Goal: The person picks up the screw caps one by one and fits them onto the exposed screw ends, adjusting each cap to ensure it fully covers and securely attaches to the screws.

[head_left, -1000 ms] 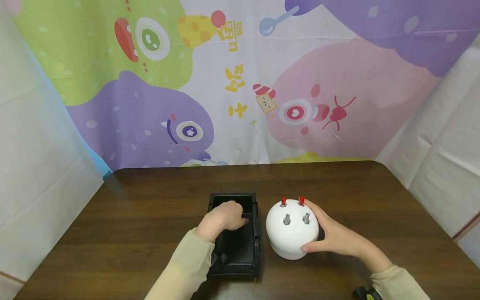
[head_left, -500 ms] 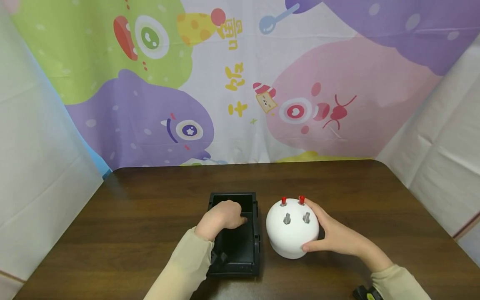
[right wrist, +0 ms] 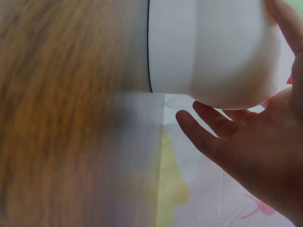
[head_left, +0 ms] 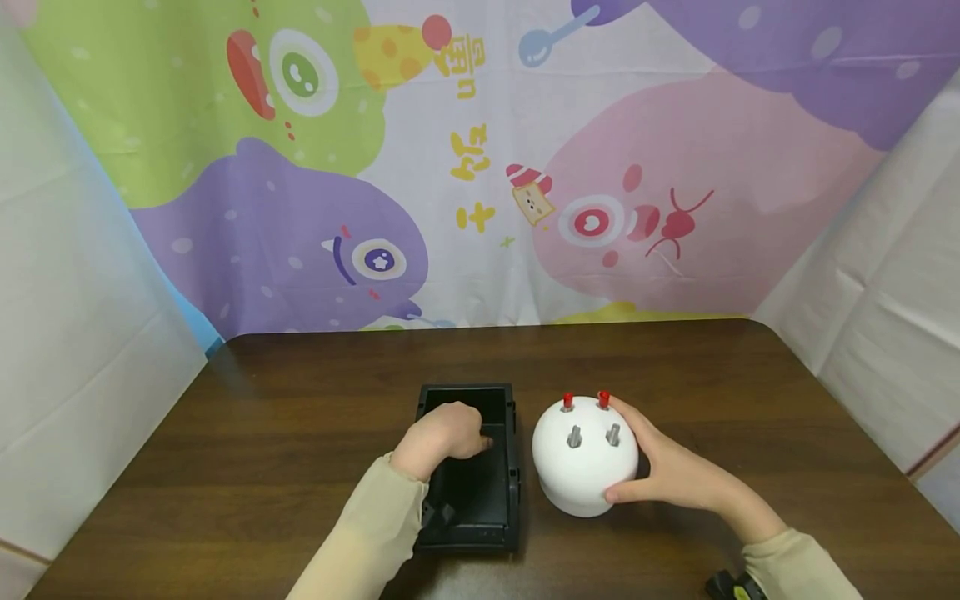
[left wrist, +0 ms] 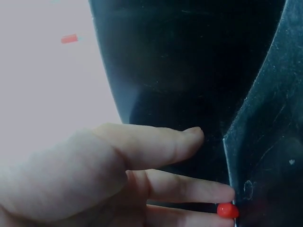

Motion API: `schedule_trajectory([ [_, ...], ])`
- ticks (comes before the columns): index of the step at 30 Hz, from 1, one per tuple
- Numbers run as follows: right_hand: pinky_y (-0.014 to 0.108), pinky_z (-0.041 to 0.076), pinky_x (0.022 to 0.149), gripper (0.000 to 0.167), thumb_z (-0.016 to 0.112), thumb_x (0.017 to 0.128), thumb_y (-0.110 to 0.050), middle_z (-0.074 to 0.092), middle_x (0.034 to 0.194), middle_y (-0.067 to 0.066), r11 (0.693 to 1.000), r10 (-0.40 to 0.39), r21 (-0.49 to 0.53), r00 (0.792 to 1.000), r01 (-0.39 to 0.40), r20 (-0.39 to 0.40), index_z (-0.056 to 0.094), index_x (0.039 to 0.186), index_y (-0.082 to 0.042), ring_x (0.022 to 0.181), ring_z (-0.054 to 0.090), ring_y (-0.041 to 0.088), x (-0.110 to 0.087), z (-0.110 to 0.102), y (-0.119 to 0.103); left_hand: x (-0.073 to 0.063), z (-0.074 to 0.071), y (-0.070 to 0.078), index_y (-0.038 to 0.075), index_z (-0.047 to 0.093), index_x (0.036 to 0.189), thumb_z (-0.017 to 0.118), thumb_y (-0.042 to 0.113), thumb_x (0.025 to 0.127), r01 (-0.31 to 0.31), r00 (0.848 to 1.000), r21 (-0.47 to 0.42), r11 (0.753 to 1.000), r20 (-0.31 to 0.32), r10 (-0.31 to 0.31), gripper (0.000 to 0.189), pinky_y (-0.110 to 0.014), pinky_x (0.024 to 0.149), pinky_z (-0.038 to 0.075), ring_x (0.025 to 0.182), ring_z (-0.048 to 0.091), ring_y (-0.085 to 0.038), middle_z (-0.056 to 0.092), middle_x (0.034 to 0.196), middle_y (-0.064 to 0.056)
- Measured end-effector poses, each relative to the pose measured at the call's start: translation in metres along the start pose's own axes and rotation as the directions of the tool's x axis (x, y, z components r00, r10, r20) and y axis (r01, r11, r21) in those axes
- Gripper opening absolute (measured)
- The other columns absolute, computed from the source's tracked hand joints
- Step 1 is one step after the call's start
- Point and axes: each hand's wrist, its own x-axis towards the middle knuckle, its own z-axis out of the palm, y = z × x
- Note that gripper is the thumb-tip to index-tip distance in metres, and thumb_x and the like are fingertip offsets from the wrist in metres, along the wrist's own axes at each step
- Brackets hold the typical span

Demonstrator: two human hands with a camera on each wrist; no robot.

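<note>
My left hand reaches into a black box. In the left wrist view its fingers are nearly straight and the thumb stands apart from them. A small red cap lies at two of the fingertips; whether it is held cannot be told. My right hand holds a white round-topped body from the right, with thumb and fingers around its side. On top, two metal bolts stand bare in front, and two red caps sit at the rear. The box hides the left fingertips in the head view.
The box and the white body stand side by side on a brown wooden table, a narrow gap between them. A dark strap device shows at the right wrist. Behind the table hangs a printed cloth.
Almost nothing differs. The left hand stays inside the box with only a slight shift of its fingers, and the right hand keeps its hold on the white body.
</note>
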Motion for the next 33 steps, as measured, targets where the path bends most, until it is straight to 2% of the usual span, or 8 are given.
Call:
schedule_trajectory([
  [12, 0.059, 0.03, 0.095, 0.106, 0.079, 0.066, -0.036, 0.019, 0.146, 0.013, 1.0, -0.004, -0.009, 1.0, 0.004, -0.001, 0.01, 0.145, -0.027, 0.129, 0.027, 0.033, 0.0004, -0.0004, -0.0002, -0.0014, -0.0011, 0.0009, 0.005, 0.068, 0.084, 0.057, 0.028, 0.089, -0.001, 1.0, -0.035, 0.999, -0.016, 0.001, 0.026, -0.03, 0.064, 0.044, 0.061, 0.05, -0.015, 0.054, 0.067, -0.003],
  [17, 0.059, 0.031, 0.093, 0.106, 0.079, 0.067, -0.036, 0.019, 0.145, 0.014, 0.999, -0.013, -0.031, 1.0, 0.013, -0.002, 0.009, 0.145, -0.025, 0.128, 0.028, 0.035, 0.0003, -0.0015, 0.0002, -0.0022, -0.0025, 0.001, 0.005, 0.068, 0.082, 0.059, 0.027, 0.088, -0.012, 0.999, -0.035, 0.999, -0.045, 0.01, 0.025, -0.029, 0.062, 0.044, 0.059, 0.05, -0.014, 0.054, 0.066, -0.003],
  [26, 0.059, 0.03, 0.095, 0.105, 0.079, 0.066, -0.036, 0.019, 0.146, 0.013, 1.0, 0.0, -0.001, 1.0, 0.0, -0.002, 0.01, 0.145, -0.027, 0.129, 0.027, 0.033, 0.0005, -0.0006, -0.0011, -0.0046, -0.0026, 0.0004, 0.004, 0.067, 0.094, 0.063, 0.021, 0.085, -0.057, 0.992, -0.037, 0.998, -0.112, 0.052, 0.02, -0.028, 0.059, 0.044, 0.057, 0.05, -0.014, 0.057, 0.069, -0.004],
  [33, 0.059, 0.03, 0.095, 0.106, 0.079, 0.066, -0.037, 0.019, 0.145, 0.013, 1.0, -0.01, -0.018, 1.0, 0.01, 0.0, 0.01, 0.145, -0.025, 0.129, 0.028, 0.033, 0.0012, -0.0011, -0.0007, -0.005, -0.0063, -0.0006, 0.003, 0.065, 0.083, 0.057, 0.007, 0.087, -0.08, 0.985, -0.027, 0.996, -0.159, 0.075, 0.009, -0.025, 0.05, 0.036, 0.05, 0.042, -0.014, 0.047, 0.059, -0.004],
])
